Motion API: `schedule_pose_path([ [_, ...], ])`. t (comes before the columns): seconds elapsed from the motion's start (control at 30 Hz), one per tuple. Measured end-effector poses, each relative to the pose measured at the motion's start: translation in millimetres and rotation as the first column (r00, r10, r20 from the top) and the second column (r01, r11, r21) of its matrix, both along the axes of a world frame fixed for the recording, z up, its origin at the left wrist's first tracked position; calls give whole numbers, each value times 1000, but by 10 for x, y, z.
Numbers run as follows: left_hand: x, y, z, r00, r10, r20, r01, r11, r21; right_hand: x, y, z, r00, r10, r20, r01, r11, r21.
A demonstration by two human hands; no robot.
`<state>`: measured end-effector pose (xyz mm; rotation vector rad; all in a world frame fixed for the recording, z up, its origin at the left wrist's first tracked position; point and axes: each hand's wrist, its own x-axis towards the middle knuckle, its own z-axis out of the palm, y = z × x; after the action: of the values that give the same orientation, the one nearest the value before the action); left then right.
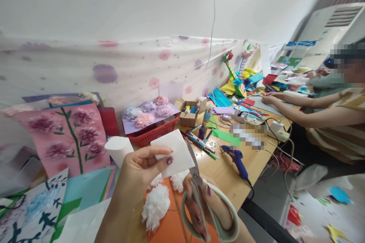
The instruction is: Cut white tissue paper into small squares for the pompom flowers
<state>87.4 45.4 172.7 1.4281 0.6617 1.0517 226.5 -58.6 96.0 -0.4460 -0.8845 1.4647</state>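
While left hand [139, 169] pinches one paper [177, 150], right hand [218, 209] holds one scissors [195, 174].

The folded white paper [180, 151] is smooth and matt; the scissors [195, 175] have shiny metal blades and smooth, plastic-looking handles. Ruffled tissue-paper pompoms [156, 205] sit on smooth orange card [170, 228]. The desk [232, 188] has a wood-like, faintly glossy top. Near its right edge, the glue gun [237, 160] is smooth blue plastic; toward its back edge, a matt cardboard box [187, 120].
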Motion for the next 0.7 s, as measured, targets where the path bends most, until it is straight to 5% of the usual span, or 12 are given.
schedule_pose_path([
  [0.2,25,-34,-12,999,-3,-33,3,1000,-9,4,25,50,998,49,-31,-51,998,-45],
  [0.43,87,-83,-35,997,-69,-37,69,998,4,10,51,104,996,79,51,-84,991,107],
  [0.7,133,-122,-70,996,-94,-10,93,995,-43,37,21,259,994,-14,113,7,998,55],
])
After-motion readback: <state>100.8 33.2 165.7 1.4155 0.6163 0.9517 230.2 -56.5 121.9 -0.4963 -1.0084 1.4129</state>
